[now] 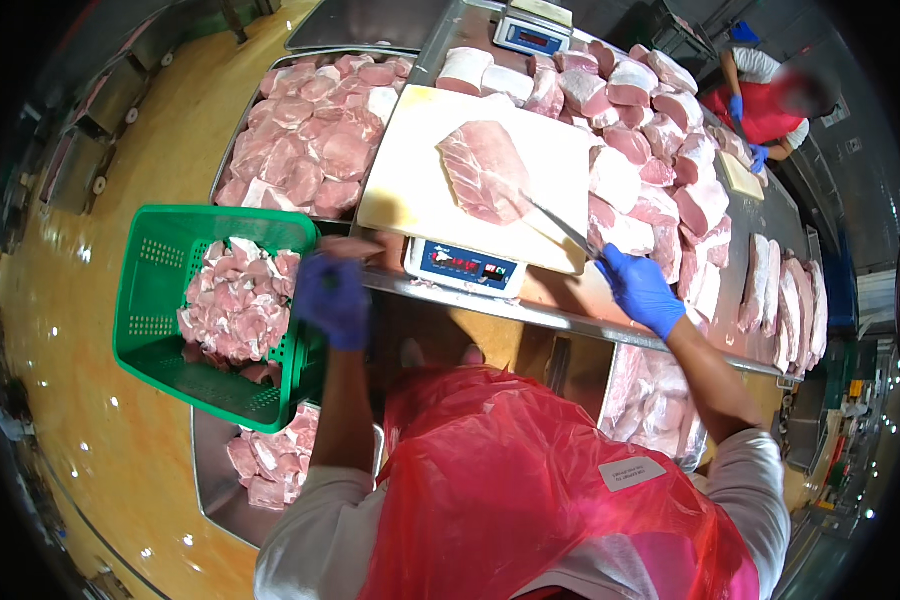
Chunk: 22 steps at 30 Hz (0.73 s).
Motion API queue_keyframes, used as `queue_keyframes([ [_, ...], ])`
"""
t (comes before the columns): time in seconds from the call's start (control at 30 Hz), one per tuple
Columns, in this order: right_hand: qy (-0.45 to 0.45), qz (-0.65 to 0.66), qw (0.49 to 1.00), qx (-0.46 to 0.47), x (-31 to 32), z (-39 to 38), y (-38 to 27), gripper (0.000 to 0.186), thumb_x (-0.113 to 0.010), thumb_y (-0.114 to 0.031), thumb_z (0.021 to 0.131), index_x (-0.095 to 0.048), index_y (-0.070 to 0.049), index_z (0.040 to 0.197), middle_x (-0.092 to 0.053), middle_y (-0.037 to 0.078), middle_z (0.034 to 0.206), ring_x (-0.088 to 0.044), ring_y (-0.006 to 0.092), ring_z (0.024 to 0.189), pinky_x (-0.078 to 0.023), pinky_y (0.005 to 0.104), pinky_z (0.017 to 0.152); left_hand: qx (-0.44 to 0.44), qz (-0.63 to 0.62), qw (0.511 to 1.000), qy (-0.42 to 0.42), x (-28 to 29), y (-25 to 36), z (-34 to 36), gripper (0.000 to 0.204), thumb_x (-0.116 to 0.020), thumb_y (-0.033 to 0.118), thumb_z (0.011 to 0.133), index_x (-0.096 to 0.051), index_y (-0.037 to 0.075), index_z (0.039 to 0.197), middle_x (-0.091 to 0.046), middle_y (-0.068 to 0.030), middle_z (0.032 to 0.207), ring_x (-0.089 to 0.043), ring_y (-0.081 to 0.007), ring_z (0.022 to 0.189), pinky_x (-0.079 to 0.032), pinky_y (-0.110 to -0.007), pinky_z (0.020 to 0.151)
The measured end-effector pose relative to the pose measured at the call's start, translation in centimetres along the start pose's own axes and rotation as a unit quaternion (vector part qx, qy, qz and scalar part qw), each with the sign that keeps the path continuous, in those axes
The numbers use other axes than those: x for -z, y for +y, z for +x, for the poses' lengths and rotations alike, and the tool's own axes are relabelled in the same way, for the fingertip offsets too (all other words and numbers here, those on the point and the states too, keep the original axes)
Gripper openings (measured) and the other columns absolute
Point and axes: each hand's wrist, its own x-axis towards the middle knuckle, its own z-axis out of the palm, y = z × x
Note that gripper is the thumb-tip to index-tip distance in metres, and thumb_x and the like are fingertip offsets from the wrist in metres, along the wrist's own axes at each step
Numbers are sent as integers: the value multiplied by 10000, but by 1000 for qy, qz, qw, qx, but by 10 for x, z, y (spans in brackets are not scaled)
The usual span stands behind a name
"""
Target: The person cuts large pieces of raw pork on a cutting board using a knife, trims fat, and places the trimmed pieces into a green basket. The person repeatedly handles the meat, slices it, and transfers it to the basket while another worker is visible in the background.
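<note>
Blurred by motion, my blue-gloved left hand point(332, 300) is beside the right rim of a green perforated basket point(148, 290). A small pink piece of meat point(354, 247) is at its curled fingertips. My right hand point(642, 290), also gloved in blue, is closed round the handle of a knife point(565, 228). The blade points left, its tip at the right edge of a large slab of raw meat point(484, 170). That slab lies flat on a white cutting board point(400, 185), which rests on a scale with a lit display point(465, 268). Pale meat trimmings point(238, 305) fill part of the basket.
Left of the board, a metal tray point(240, 150) holds many meat slices. Large meat chunks point(660, 150) crowd the metal table's right side. Below the basket stands a metal bin point(210, 460) with more meat. At far right, a co-worker point(760, 105) in red cuts meat.
</note>
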Motion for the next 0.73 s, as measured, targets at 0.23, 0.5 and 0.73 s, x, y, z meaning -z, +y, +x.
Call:
queue_keyframes([
  [0.23,175,381,895,-155,-71,3,-57,245,-499,-253,1065,-525,-47,934,-572,27,650,-499,81,537,-413,269,491,15,384,810,-442,154,-90,95,132,-645,115,877,-653,-16,894,-589,-217,703,-617,-316,667,-473,-390,618],
  [0.5,244,370,881,-164,-20,17,-48,223,-488,-219,1067,-559,-49,941,-597,30,655,-508,65,528,-408,259,483,21,62,889,-452,-116,43,109,667,-664,455,843,-531,65,1368,-542,-289,1308,-561,-356,1171,-456,-438,998],
  [0.73,216,179,951,-132,-50,-27,0,188,-528,-216,1048,-594,-42,1033,-633,55,674,-607,181,572,-481,308,558,-74,194,692,-692,-228,85,79,1113,-704,663,762,-146,198,1604,-52,-421,1559,-252,-466,1471,-273,-668,1113],
])
